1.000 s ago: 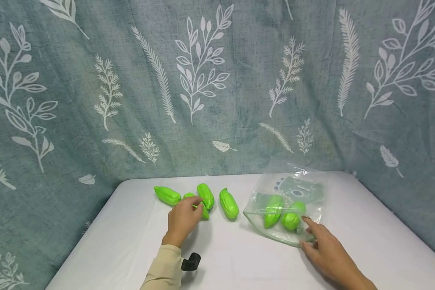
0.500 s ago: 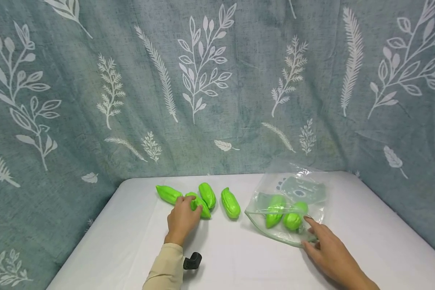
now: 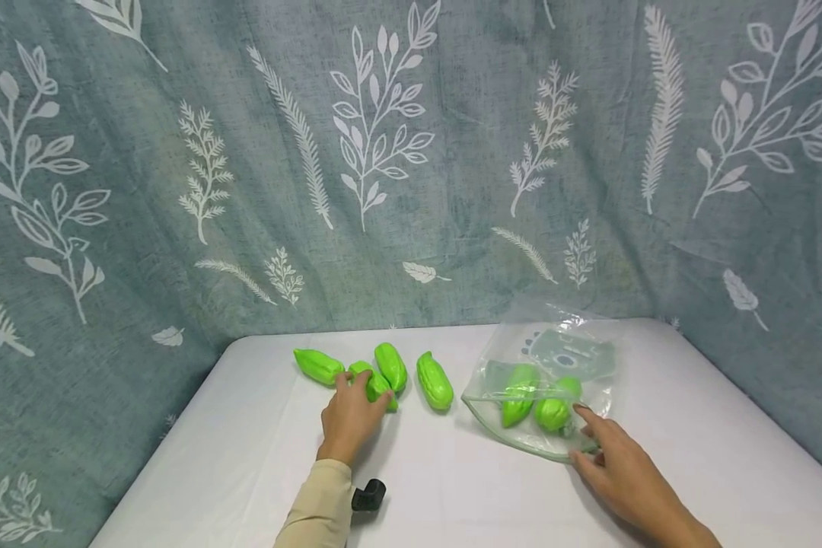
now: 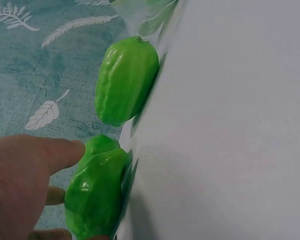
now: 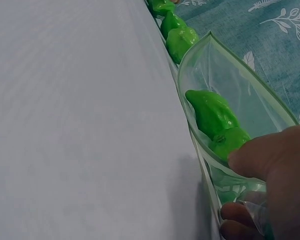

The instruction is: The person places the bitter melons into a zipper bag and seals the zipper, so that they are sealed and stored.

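My left hand [image 3: 353, 417] is low over a glossy, ridged green pepper-like vegetable [image 3: 378, 390]. Thumb and fingers are spread about it, and it rests on the table; whether they press on it is hard to see. In the left wrist view the thumb [image 4: 65, 152] extends past its top, and the other fingers are partly hidden behind it. My right hand [image 3: 619, 464] pinches the green-edged rim of a clear plastic zip bag [image 5: 245, 65], thumb inside and fingers outside. Two similar green vegetables, one of them [image 3: 520, 403] longer, lie inside the bag.
More green vegetables lie along the back of the white table [image 3: 466, 487]: one at the left [image 3: 318, 367], one behind the left hand [image 3: 391, 367] and one nearer the bag [image 3: 434, 382]. A leaf-patterned blue-green curtain [image 3: 452, 152] hangs behind and at both sides.
My left hand has shifted slightly right and nearer, its thumb and fingers now wider apart around the vegetable. The right hand and the bag keep their place.
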{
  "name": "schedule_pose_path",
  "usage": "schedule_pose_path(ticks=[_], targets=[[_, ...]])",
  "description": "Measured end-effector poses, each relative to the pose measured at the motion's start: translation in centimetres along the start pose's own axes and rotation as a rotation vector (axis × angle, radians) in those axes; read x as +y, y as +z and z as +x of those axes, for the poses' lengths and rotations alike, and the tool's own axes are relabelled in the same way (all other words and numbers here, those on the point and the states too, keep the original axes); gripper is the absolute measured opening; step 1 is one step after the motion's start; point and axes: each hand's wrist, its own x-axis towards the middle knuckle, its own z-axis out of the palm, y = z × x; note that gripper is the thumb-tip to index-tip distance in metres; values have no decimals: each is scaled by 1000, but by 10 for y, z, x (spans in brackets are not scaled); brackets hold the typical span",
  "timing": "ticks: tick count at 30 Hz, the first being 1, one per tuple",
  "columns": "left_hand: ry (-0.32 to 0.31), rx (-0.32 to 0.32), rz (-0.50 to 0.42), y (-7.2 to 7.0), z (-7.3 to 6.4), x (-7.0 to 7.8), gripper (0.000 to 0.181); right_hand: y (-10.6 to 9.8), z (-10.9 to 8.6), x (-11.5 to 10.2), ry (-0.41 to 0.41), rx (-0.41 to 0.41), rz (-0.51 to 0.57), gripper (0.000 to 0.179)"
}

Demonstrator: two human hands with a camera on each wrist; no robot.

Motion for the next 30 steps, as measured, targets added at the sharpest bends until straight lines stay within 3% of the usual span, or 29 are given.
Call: schedule_pose_path(ticks=[12, 30], targets=[[14, -1, 16, 2, 3, 4, 70, -3, 2, 1, 13, -16, -1, 72], [-7, -20, 13, 5, -1, 1, 61, 1, 2, 0, 30, -33, -17, 71]])
